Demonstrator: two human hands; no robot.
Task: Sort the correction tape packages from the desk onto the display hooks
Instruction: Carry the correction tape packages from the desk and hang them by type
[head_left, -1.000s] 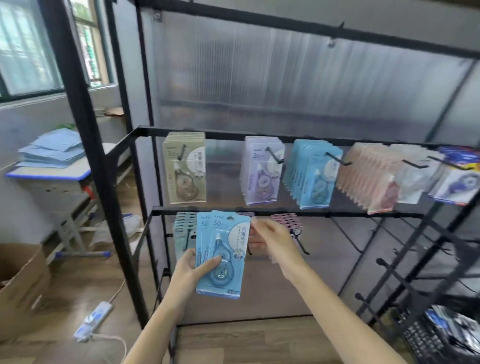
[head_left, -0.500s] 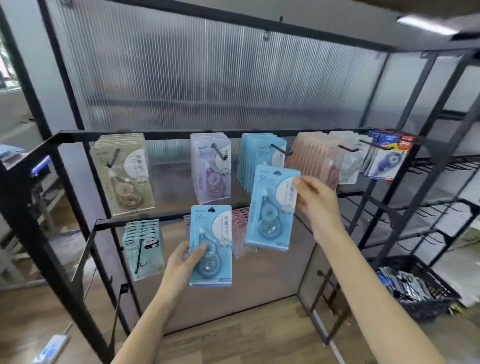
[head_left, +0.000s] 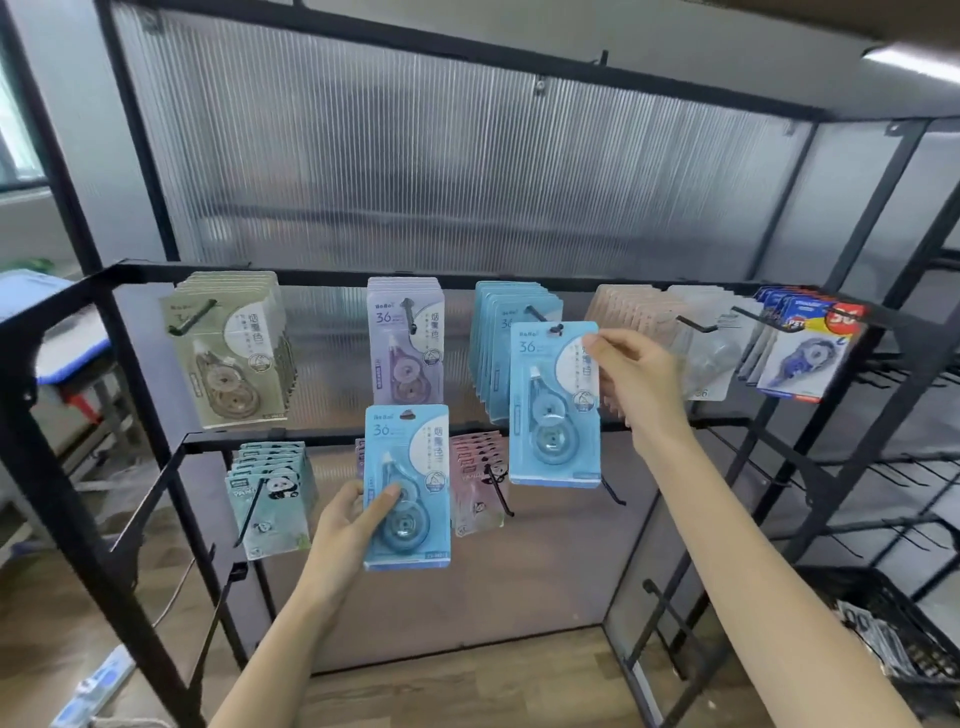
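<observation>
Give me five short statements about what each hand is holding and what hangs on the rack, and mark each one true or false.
1. The right hand pinches a blue package by its top corner, at the hook with the blue stack. True.
2. The left hand holds nothing. False: it grips a second blue package from the side.
3. The purple stack hangs between the beige stack and the blue stack. True.
4. The panda packages hang on the upper row. False: they hang on the lower row.
5. Every hook on the rack is full. False: bare hooks show on the lower row.
</observation>
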